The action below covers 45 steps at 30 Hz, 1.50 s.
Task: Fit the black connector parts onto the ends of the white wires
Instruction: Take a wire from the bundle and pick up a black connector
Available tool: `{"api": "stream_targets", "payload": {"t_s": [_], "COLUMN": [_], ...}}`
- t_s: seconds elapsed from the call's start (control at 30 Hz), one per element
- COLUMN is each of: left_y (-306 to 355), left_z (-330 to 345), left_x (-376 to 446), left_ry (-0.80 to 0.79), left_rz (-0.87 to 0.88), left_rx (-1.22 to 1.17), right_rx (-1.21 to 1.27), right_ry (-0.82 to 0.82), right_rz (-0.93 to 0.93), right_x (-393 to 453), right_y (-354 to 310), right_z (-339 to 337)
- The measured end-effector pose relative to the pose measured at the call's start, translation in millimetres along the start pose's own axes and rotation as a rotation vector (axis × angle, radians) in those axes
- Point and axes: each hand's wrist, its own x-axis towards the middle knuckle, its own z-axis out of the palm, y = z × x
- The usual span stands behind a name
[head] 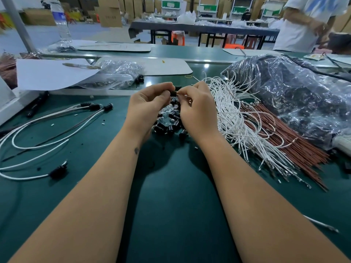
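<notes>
— Black plastic, that small connector part [173,93] between the two hands: which way does it lie?

— Its long axis runs roughly left to right, level with the table, held above the pile of loose black connectors [171,120]. Most of it is hidden by fingertips, so which end faces which way I cannot tell.

— And the hands?

— The left hand [147,105] has its fingers curled over, thumb and fingertips pinching the connector part. The right hand [197,109] is curled too, its fingertips pinched right at the part's right end; whether a wire end sits in that pinch is too small to see.

— Where are the wires?

— The bundle of white wires [233,114] lies just beside the right hand, with brown wires [281,137] touching its far side and a clear bag of dark parts [296,95] beyond. Finished white leads with black ends [95,107] lie well to the left.

— Room to move?

— Bare green table [171,186] stretches between the forearms toward the near edge.
</notes>
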Motion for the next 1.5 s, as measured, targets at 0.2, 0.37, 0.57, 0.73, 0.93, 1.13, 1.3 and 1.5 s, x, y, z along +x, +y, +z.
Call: {"api": "stream_targets", "payload": {"t_s": [0.2, 0.37, 0.57, 0.73, 0.93, 1.13, 1.3, 1.5], "left_y": [-3.3, -0.9, 7.8, 12.2, 18.3, 11.8, 6.9, -9.5], "left_z": [-1.1, -0.6, -3.6, -5.5, -31.6, -59.3, -38.7, 0.6], "left_x": [1.3, 1.1, -5.5, -6.6, -0.4, 15.1, 2.6, -5.8], "left_ry": [-0.009, -0.022, 0.052, 0.038, 0.357, 0.784, 0.56, -0.022], "left_rz": [-0.015, -0.043, -0.035, -0.012, 0.054, 0.139, 0.331, 0.414], "left_rx": [-0.004, -0.064, -0.116, 0.005, -0.004, 0.45, 1.12, 1.169], "right_rx": [0.071, 0.118, 0.13, 0.038, -0.139, -0.29, -0.265, -0.284], "right_ry": [0.014, 0.024, -0.013, -0.07, -0.039, 0.142, 0.02, -0.174], "right_rz": [-0.012, -0.028, -0.063, -0.044, 0.042, 0.163, 0.103, -0.049], "right_x": [0.3, 1.2, -1.6, -2.6, 4.2, 13.0, 7.9, -3.2], "right_y": [-0.8, -3.2, -12.0, -10.4, 3.1, 20.7, 16.4, -5.5], "right_z": [1.7, -0.8, -2.2, -5.8, -11.5, -22.9, -12.7, 8.7]}}
